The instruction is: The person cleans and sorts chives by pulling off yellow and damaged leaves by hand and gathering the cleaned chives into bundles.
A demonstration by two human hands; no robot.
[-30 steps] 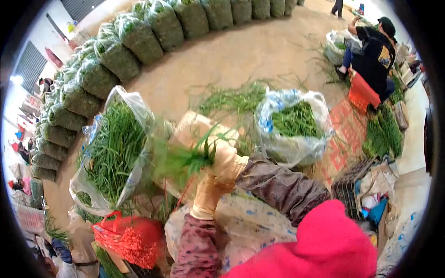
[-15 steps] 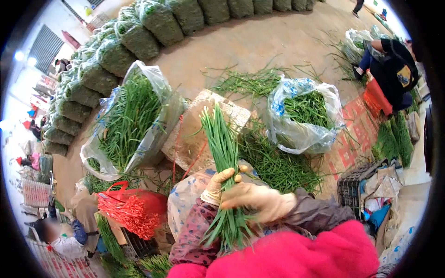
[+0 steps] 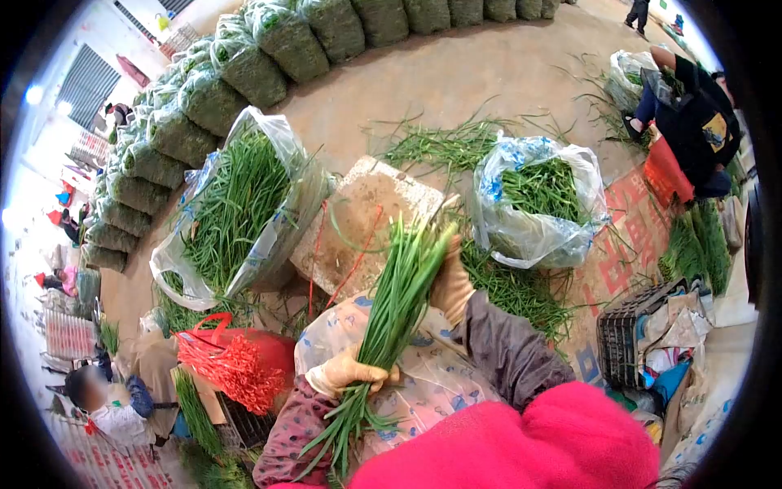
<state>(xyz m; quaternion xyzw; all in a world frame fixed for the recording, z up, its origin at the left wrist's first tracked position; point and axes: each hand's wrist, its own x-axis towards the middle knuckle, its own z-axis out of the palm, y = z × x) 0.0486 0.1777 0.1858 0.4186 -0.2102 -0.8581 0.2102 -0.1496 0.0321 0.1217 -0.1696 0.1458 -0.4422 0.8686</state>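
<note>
My gloved left hand (image 3: 349, 373) is closed around a bunch of garlic chives (image 3: 395, 297), gripping it low, near the drooping leafy ends. The bunch slants up and right over my lap, its pale stem ends uppermost. My gloved right hand (image 3: 453, 281) is beside those stem ends on the right, fingers stretched upward and partly hidden by the stems. A patterned plastic cover (image 3: 440, 359) lies over my lap. Just beyond my knees stands a pale, worn block (image 3: 366, 191) with red ties (image 3: 358, 259) across it.
Open plastic bags of greens stand at left (image 3: 175, 253) and right (image 3: 529, 253). Loose greens (image 3: 521, 289) lie on the floor. A red bag (image 3: 273, 354) holds red ties. A black crate (image 3: 619, 342) is at right. Co-workers sit at left (image 3: 118, 420) and right (image 3: 692, 122); filled sacks (image 3: 244, 69) line the back.
My left hand has moved down and left, tilting the bunch to the right. My right hand has gone from beside the left hand up to the stem ends.
</note>
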